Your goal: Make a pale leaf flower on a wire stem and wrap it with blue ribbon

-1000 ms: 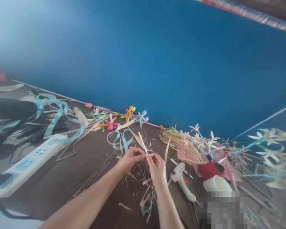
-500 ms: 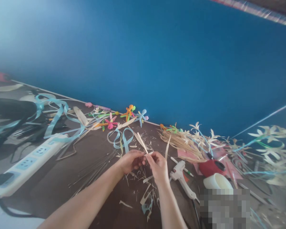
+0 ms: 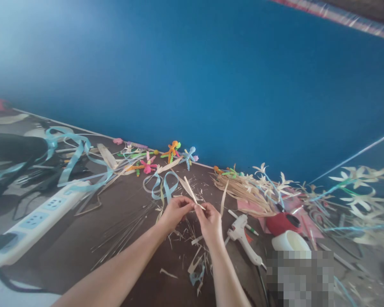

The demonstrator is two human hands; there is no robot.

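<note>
Pale, dry straw strip, matt and fibrous; dark matt tabletop; smooth white plastic glue gun and power strip; glossy light-blue ribbon; fuzzy pipe-cleaner figures; matt blue wall.

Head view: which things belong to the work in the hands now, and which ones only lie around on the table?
In hand: straw strip, pinched by left hand and right hand.
Lying about: glue gun, power strip, light blue ribbon, pipe-cleaner figures, pile of straw, white roll.
</note>
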